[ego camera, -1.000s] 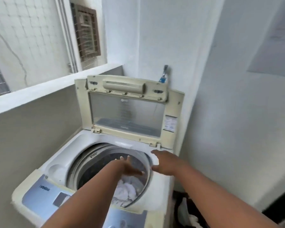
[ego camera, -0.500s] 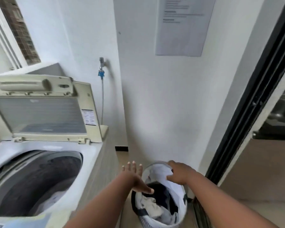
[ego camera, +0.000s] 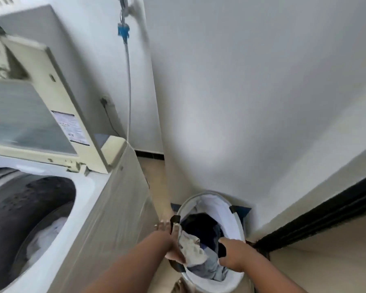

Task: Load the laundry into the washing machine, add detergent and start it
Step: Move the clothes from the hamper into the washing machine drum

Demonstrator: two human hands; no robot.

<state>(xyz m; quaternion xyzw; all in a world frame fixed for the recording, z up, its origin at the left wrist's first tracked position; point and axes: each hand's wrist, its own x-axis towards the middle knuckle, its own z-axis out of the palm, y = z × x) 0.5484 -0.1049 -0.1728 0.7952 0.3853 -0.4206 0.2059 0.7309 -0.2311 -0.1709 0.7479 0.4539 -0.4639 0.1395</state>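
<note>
Just right of the washing machine [ego camera: 106, 208], both hands, left hand [ego camera: 173, 242] and right hand [ego camera: 235, 253], dig half-curled into the basket [ego camera: 211, 199], gathering soft, light laundry [ego camera: 201, 248], likely best bunched.

both forearms bare, no sleeves; pale nails on left hand [ego camera: 167, 231].

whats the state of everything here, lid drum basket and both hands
lid: open, standing up
drum: partly loaded, white laundry at the bottom
basket: on the floor, still holds dark and light clothes
left hand: at the basket's left rim, against a pale cloth, grip unclear
right hand: inside the basket, fingers curled on the clothes, grip unclear
hose: hangs from the wall tap
</note>
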